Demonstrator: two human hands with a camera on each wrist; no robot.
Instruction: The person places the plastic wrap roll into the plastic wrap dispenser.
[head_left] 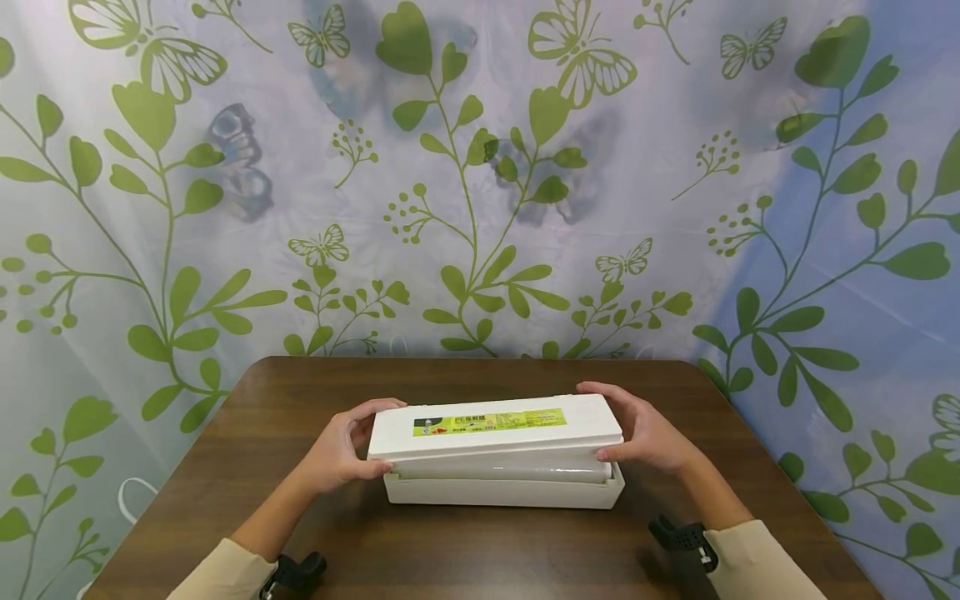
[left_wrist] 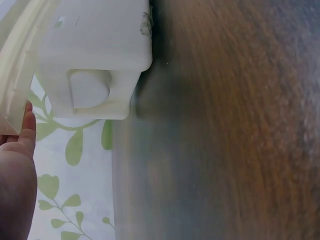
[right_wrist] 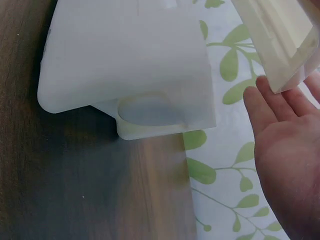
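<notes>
Fingers of your left hand (head_left: 341,450) and right hand (head_left: 648,433) grip the long white plastic dispenser box's lid (head_left: 495,427) at each end; lift evenly above its base (head_left: 502,493) on the brown table (head_left: 480,550).

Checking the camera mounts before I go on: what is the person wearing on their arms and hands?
Both hands, left hand and right hand, are bare. Each forearm has a cream long sleeve pushed back from the wrist, and a black wrist mount sits at each cuff.

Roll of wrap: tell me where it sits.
In the head view, the roll of wrap lies inside the white box mid-table, under the lifted lid.
</notes>
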